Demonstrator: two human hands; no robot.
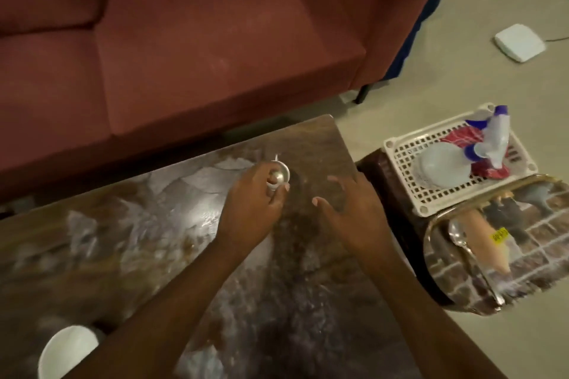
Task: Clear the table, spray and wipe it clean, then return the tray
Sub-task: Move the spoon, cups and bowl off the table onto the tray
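Note:
My left hand (254,197) is closed on a small white cup with a spoon (280,175) near the far right part of the dark marble table (154,240). My right hand (348,209) hovers just to its right with fingers spread and nothing in it. A white bowl (69,351) stands at the table's near left corner. To the right of the table lies a patterned tray (538,243) holding a spoon (462,240) and a pale long object. Behind it, a white perforated basket (409,160) carries a white bowl (443,166), a spray bottle (492,138) and a red cloth (462,138).
A dark red sofa (184,40) runs along the table's far side. The tray and the basket rest on a low dark stool (388,194) right of the table. A white box with a cable (518,42) lies on the floor at the far right.

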